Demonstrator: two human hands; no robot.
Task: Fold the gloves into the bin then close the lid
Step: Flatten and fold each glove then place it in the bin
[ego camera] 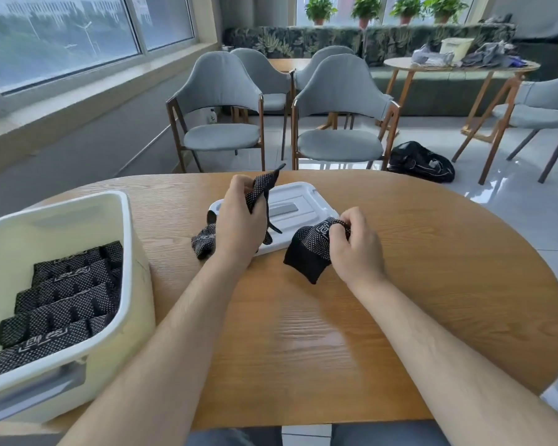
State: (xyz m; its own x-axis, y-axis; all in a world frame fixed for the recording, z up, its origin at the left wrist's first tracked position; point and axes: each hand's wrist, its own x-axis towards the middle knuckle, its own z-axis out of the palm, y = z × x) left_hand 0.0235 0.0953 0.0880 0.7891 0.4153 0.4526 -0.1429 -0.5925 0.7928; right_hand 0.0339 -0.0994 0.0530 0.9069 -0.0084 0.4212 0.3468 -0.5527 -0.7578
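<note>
My left hand [237, 220] grips a black white-dotted glove [262, 188] above the table, its fingers poking up and its cuff end [203, 241] trailing below the wrist. My right hand [356, 243] pinches a second black dotted glove [308, 252], whose cuff hangs toward the tabletop. Both hands hover over the white lid [298, 207], which lies flat on the wooden table [432, 268]. The cream bin [123, 252] stands open at the left, with several folded black gloves [62, 304] stacked inside.
Grey chairs [339, 123] stand beyond the table's far edge. A black bag [421, 160] lies on the floor at the right. A second table [458, 67] with clutter stands further back. The bin sits close to my left forearm.
</note>
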